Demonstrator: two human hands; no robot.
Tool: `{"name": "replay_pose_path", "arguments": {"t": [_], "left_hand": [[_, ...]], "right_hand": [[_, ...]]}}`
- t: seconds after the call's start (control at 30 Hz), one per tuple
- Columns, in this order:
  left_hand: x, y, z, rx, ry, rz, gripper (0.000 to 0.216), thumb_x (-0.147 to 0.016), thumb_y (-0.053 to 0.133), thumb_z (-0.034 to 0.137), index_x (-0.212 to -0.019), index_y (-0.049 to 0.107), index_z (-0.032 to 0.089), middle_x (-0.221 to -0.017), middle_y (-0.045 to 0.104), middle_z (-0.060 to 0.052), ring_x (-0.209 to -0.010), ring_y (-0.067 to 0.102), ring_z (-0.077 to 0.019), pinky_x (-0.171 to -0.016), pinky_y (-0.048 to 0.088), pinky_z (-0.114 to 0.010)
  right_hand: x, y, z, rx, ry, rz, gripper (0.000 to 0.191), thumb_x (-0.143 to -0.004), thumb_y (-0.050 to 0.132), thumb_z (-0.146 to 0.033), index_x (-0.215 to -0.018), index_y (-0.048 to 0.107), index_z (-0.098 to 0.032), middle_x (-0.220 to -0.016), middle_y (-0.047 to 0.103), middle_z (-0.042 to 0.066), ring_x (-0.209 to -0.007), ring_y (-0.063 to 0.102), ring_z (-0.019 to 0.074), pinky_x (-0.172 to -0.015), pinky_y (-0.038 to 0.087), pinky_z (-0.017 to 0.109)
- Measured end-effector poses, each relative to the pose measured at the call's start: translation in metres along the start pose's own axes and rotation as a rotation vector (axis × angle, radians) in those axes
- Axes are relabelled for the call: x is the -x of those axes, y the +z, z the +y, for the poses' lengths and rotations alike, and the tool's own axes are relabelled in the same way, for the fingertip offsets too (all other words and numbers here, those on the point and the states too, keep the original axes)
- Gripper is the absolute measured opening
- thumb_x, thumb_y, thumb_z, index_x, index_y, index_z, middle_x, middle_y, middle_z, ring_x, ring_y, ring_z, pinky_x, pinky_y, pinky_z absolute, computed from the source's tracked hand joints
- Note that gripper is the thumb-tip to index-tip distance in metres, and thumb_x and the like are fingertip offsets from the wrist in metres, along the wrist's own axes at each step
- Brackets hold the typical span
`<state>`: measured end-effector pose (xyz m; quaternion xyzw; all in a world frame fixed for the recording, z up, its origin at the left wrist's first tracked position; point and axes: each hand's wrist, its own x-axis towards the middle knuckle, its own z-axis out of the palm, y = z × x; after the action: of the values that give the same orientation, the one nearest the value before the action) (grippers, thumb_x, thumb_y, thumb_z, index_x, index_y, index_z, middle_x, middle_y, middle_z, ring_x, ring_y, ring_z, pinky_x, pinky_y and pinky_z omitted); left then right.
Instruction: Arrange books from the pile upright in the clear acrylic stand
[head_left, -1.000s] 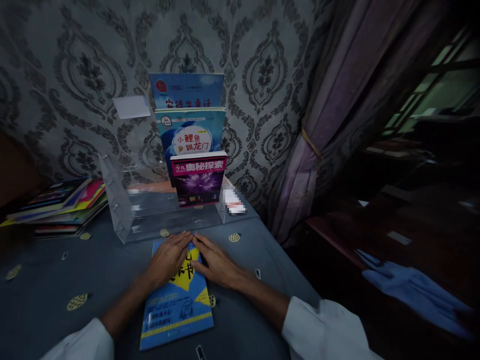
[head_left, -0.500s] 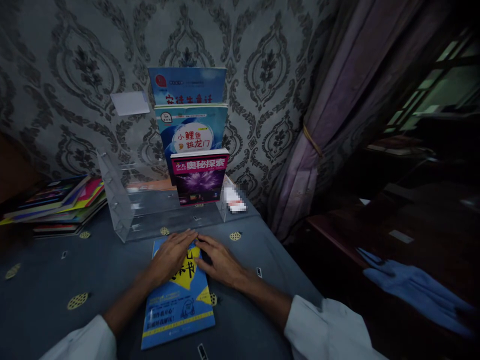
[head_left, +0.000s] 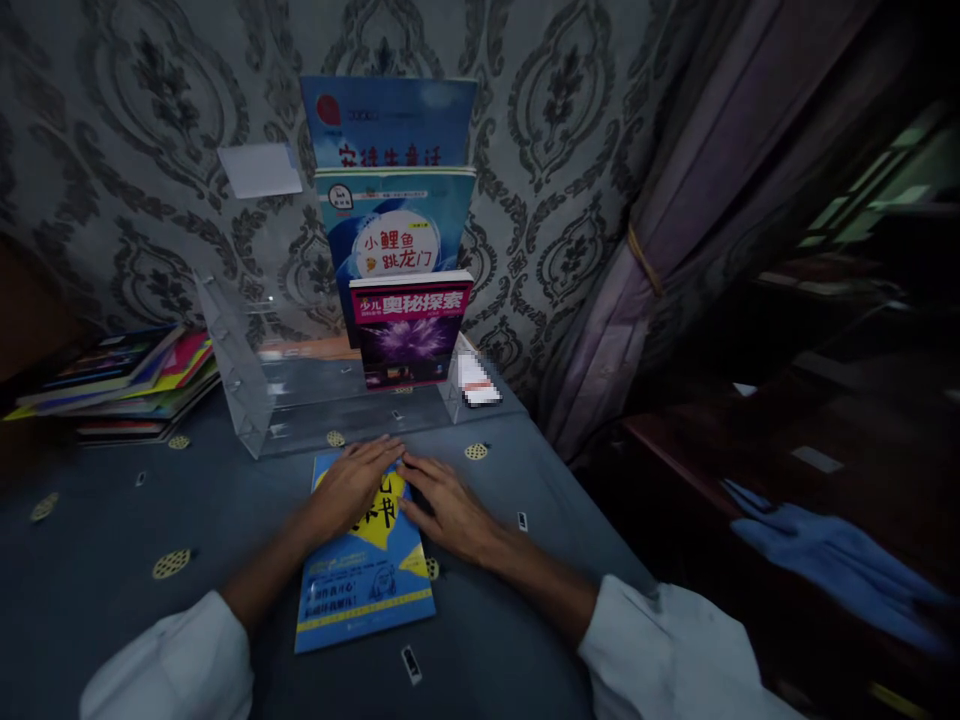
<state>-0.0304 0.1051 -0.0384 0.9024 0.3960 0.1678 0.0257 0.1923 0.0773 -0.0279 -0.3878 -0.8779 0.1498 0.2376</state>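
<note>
A blue and yellow book (head_left: 367, 590) lies flat on the cloth-covered table. My left hand (head_left: 360, 485) rests palm down across its upper part, fingers stretched out, hiding some of the cover. At the book's upper right edge lies my right hand (head_left: 444, 505), fingers extended and thumb apart, its fingertips meeting those of the left. Behind them stands a clear acrylic rack (head_left: 255, 400). In its right half three books rise in tiers: a purple and pink one (head_left: 409, 335), a light blue one (head_left: 397, 225) and a taller blue one (head_left: 390, 115).
A pile of magazines (head_left: 142, 380) lies left of the rack. A phone-like white item (head_left: 480, 382), partly pixelated, is at its right. The patterned wall is behind, with a tied purple curtain (head_left: 607, 330) on the right. Blue cloth (head_left: 832, 570) hangs beyond the table edge.
The view has tipped down slightly and shifted, so the rack and books appear higher and a little to the right. Both hands stay on the book in nearly the same pose.
</note>
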Motion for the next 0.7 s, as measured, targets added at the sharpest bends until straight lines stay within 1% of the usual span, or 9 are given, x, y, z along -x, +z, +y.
{"name": "replay_pose_path", "arguments": {"t": [0.1, 0.23, 0.3, 0.43, 0.53, 0.6, 0.7], "left_hand": [[0.0, -0.001, 0.001, -0.012, -0.018, -0.047, 0.059, -0.095, 0.037, 0.008, -0.152, 0.046, 0.024, -0.154, 0.052, -0.008, -0.147, 0.043, -0.0223, -0.116, 0.041, -0.046], [-0.001, -0.005, 0.004, -0.04, -0.043, -0.098, 0.059, -0.094, 0.038, 0.007, -0.151, 0.047, 0.022, -0.157, 0.048, -0.008, -0.148, 0.041, -0.0234, -0.116, 0.039, -0.048], [-0.001, -0.006, 0.005, -0.044, -0.04, -0.104, 0.059, -0.094, 0.039, 0.007, -0.151, 0.046, 0.021, -0.158, 0.047, -0.008, -0.149, 0.04, -0.0236, -0.117, 0.038, -0.049], [0.0, -0.007, 0.003, -0.012, 0.018, -0.087, 0.051, -0.099, 0.039, 0.015, -0.149, 0.049, 0.023, -0.154, 0.052, -0.009, -0.148, 0.042, -0.0231, -0.119, 0.036, -0.049], [0.001, -0.008, 0.002, -0.002, 0.049, -0.082, 0.045, -0.104, 0.038, 0.023, -0.146, 0.053, 0.023, -0.152, 0.055, -0.008, -0.145, 0.045, -0.0226, -0.119, 0.034, -0.049], [0.0, -0.009, 0.003, -0.01, 0.053, -0.079, 0.044, -0.105, 0.037, 0.025, -0.145, 0.054, 0.023, -0.151, 0.055, -0.008, -0.145, 0.046, -0.0221, -0.119, 0.034, -0.049], [-0.001, -0.011, 0.007, -0.011, 0.04, -0.078, 0.043, -0.106, 0.036, 0.028, -0.144, 0.055, 0.023, -0.151, 0.055, -0.008, -0.145, 0.046, -0.0222, -0.12, 0.033, -0.049]], "right_hand": [[0.007, 0.0, -0.004, 0.017, -0.006, -0.008, 0.046, -0.097, 0.06, -0.031, -0.139, 0.06, -0.012, -0.147, 0.058, 0.02, -0.135, 0.056, 0.0319, -0.114, 0.046, 0.051], [0.009, 0.001, -0.006, 0.01, 0.006, -0.033, 0.047, -0.097, 0.06, -0.03, -0.14, 0.059, -0.011, -0.149, 0.055, 0.02, -0.137, 0.054, 0.0323, -0.115, 0.045, 0.051], [0.008, 0.001, -0.007, 0.002, 0.02, -0.053, 0.047, -0.098, 0.059, -0.03, -0.141, 0.058, -0.01, -0.15, 0.054, 0.021, -0.138, 0.053, 0.0335, -0.115, 0.045, 0.053], [0.01, -0.002, -0.009, -0.013, 0.019, -0.062, 0.047, -0.1, 0.057, -0.031, -0.142, 0.056, -0.01, -0.151, 0.053, 0.021, -0.139, 0.052, 0.0333, -0.115, 0.044, 0.053], [0.018, -0.007, -0.014, -0.033, 0.008, -0.067, 0.048, -0.101, 0.056, -0.036, -0.144, 0.056, -0.014, -0.153, 0.052, 0.02, -0.141, 0.05, 0.0324, -0.116, 0.043, 0.053], [0.025, -0.011, -0.018, -0.053, 0.018, -0.117, 0.055, -0.099, 0.058, -0.044, -0.146, 0.054, -0.015, -0.157, 0.046, 0.021, -0.144, 0.046, 0.0341, -0.118, 0.04, 0.056], [0.038, -0.019, -0.024, -0.099, 0.002, -0.26, 0.081, -0.091, 0.066, -0.058, -0.154, 0.042, -0.013, -0.166, 0.027, 0.024, -0.154, 0.028, 0.0375, -0.123, 0.03, 0.058]]}}
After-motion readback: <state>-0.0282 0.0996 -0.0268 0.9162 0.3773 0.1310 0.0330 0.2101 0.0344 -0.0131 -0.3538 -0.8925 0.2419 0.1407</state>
